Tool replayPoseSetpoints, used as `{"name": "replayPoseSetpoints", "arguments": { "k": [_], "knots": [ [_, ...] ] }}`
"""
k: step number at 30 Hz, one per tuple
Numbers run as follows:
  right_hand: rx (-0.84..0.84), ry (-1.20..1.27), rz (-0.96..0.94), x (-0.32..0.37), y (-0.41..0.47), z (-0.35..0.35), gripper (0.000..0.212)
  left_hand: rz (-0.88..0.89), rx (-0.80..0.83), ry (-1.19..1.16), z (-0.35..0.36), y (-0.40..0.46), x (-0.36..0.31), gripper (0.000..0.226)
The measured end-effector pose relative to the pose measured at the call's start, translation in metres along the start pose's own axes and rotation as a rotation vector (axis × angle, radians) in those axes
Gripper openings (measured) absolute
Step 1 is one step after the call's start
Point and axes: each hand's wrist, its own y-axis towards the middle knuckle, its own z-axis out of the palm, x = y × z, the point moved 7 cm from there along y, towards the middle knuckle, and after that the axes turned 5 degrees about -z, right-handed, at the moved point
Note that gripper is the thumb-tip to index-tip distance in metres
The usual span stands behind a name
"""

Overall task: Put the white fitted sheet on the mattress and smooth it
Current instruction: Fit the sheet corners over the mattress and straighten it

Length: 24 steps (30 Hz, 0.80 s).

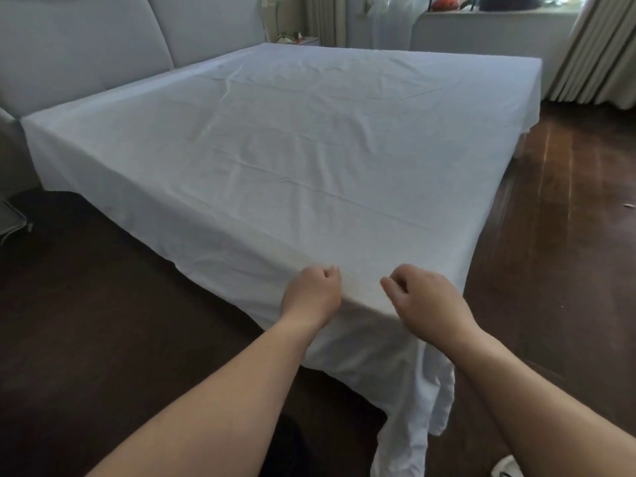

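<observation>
White fitted sheet (292, 160) under both curled hands

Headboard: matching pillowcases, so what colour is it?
The headboard is plain pale grey, seen in the head view.

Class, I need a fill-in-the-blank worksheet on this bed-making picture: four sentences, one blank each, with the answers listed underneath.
1. The sheet spread over the mattress is ____ in colour.
2. The left hand and the right hand rest at the nearest ____ of the bed.
3. Below the hands, loose sheet fabric hangs down toward the ____.
4. The floor is made of dark ____.

Answers: white; corner; floor; wood
</observation>
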Motion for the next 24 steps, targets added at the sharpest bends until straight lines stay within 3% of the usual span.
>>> {"name": "replayPoseSetpoints", "arguments": {
  "k": [3,5,7,10,12,18,21,24],
  "knots": [
    [-0.181,0.193,0.381,-0.065,0.005,-0.025,0.040,0.310,-0.144,0.044,0.000,-0.016,-0.048,0.034],
    [-0.141,0.326,0.599,-0.108,0.001,-0.018,0.070,0.442,-0.024,0.231,0.025,-0.022,-0.074,0.060],
    [-0.015,0.526,0.689,-0.130,-0.004,0.006,0.081,0.486,0.170,0.427,0.054,-0.025,-0.089,0.078],
    [0.074,0.736,0.655,-0.128,-0.004,0.026,0.058,0.548,0.367,0.676,0.089,-0.036,-0.089,0.085],
    [0.050,0.683,0.575,-0.124,0.003,0.022,0.048,0.587,0.391,0.790,0.102,-0.044,-0.080,0.088],
    [0.084,0.528,0.439,-0.121,0.008,0.005,0.039,0.668,0.426,0.834,0.091,-0.059,-0.071,0.088],
    [0.128,0.469,0.405,-0.123,0.002,0.004,0.042,0.705,0.415,0.887,0.078,-0.052,-0.096,0.063],
    [0.090,0.451,0.406,-0.126,-0.002,-0.001,0.045,0.724,0.228,0.752,0.065,-0.032,-0.139,0.037]
  ]
}}
